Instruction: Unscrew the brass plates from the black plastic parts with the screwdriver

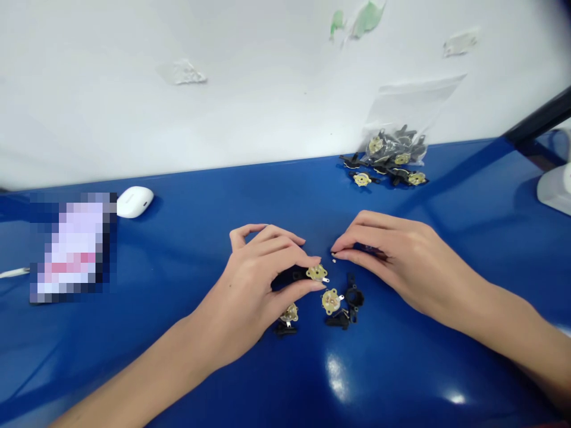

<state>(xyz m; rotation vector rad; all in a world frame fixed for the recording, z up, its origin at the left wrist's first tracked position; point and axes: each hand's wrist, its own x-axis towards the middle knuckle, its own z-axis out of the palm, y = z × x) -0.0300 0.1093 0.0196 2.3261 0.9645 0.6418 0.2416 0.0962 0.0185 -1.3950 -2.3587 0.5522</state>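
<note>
My left hand (261,282) pinches a small round brass-coloured part (316,273) between thumb and fingers, with a black plastic piece (289,276) beside it. My right hand (383,258) comes in from the other side, its thumb and forefinger closed on a tiny silver metal piece (333,256). Just below lie another brass disc (331,301), a black plastic housing (353,299), and a third disc (289,312) by my left thumb. A black plastic lever (338,321) lies under the second disc.
A clear plastic bag (401,113) of similar parts lies against the white wall (267,89), with loose parts (361,179) before it on the blue table (401,368). A white rounded case (134,201), a pixelated object (71,246) and a white device (555,190) stand nearby.
</note>
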